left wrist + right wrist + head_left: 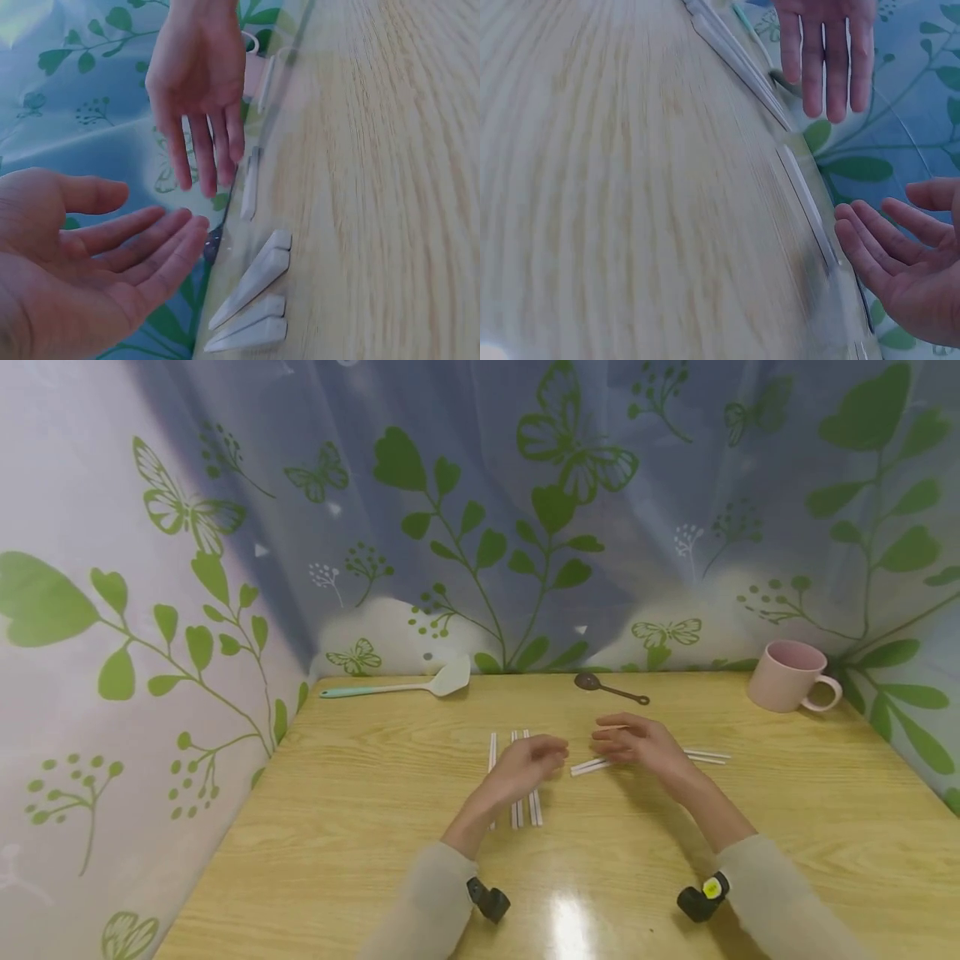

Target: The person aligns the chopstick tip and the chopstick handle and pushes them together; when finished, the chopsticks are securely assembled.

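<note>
Both hands hover above the wooden table with palms turned toward each other and fingers loosely extended. My left hand [521, 768] is over several white chopsticks [536, 810], which lie side by side pointing away from me and are partly covered by it. Beneath my right hand [645, 747] a slanted pair of white chopsticks [707, 757] rests on the tabletop, its middle hidden. Neither hand grips anything. In the left wrist view, the chopstick ends [262, 277] lie below the left hand [97, 255], apart from it. The right wrist view shows the right hand [919, 270] with relaxed fingers.
Along the table's back edge lie a spatula [450, 677] with a mint handle, at left, and a small dark brown spoon [588, 682]. A pink mug [783, 681] stands at the back right. Behind the table [337, 827] hangs a leaf-and-butterfly curtain [465, 535].
</note>
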`<action>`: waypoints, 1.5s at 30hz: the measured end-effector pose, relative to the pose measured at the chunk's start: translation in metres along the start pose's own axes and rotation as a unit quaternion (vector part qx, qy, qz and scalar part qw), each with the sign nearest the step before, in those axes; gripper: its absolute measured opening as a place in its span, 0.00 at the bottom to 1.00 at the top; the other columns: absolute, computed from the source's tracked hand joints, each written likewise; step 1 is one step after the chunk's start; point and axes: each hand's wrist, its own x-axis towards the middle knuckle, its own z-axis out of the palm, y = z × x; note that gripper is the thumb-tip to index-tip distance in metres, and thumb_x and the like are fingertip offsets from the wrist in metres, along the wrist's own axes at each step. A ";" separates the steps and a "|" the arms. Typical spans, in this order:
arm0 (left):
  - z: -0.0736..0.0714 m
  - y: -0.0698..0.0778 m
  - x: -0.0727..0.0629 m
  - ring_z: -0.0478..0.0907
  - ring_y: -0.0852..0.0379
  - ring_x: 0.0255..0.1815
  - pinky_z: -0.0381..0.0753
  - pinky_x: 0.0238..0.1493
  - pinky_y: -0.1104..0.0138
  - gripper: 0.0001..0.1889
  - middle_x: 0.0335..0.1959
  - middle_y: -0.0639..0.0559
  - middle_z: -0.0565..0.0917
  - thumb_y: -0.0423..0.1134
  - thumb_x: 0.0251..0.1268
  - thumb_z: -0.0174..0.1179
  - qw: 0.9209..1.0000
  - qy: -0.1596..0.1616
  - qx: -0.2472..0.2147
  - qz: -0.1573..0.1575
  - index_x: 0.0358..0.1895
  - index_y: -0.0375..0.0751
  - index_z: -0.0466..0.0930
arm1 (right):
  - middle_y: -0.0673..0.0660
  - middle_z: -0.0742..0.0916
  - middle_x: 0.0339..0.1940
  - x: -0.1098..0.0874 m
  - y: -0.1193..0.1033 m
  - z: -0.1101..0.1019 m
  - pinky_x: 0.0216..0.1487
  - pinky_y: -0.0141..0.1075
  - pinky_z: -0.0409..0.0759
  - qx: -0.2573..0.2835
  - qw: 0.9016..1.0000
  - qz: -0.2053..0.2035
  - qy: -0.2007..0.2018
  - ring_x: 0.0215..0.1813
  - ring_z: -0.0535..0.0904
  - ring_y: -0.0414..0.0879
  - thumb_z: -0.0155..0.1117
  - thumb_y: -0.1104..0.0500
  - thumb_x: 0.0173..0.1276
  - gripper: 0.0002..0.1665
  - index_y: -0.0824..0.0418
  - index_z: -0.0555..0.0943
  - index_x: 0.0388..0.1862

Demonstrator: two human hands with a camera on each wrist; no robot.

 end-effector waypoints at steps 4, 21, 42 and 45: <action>0.009 0.000 0.010 0.82 0.49 0.61 0.82 0.63 0.56 0.18 0.61 0.46 0.85 0.37 0.81 0.55 1.000 -0.003 0.001 0.006 0.68 0.38 0.78 | 0.75 0.77 0.70 -0.016 0.007 -0.021 0.63 0.48 0.83 0.000 1.000 -0.004 0.017 0.63 0.84 0.59 0.48 0.55 0.87 0.30 0.73 0.63 0.78; 0.044 -0.003 0.034 0.83 0.53 0.56 0.83 0.59 0.64 0.16 0.53 0.46 0.87 0.29 0.74 0.60 0.997 0.014 0.068 0.013 0.62 0.36 0.82 | 0.56 0.89 0.55 -0.059 0.026 -0.093 0.52 0.32 0.86 -0.078 0.992 -0.040 0.086 0.51 0.86 0.31 0.51 0.60 0.85 0.28 0.82 0.65 0.71; 0.057 -0.006 0.040 0.84 0.59 0.47 0.82 0.51 0.73 0.15 0.46 0.51 0.88 0.26 0.72 0.59 0.992 0.030 0.122 0.013 0.58 0.38 0.84 | 0.73 0.85 0.59 -0.068 0.033 -0.094 0.45 0.27 0.82 -0.174 0.982 -0.003 0.080 0.49 0.81 0.26 0.60 0.63 0.80 0.24 0.77 0.74 0.67; 0.059 -0.009 0.040 0.84 0.59 0.46 0.82 0.49 0.74 0.16 0.44 0.51 0.88 0.23 0.69 0.60 0.992 0.014 0.127 0.014 0.57 0.36 0.85 | 0.72 0.86 0.57 -0.066 0.035 -0.091 0.46 0.23 0.80 -0.188 0.979 -0.004 0.076 0.50 0.82 0.30 0.63 0.66 0.77 0.23 0.77 0.75 0.65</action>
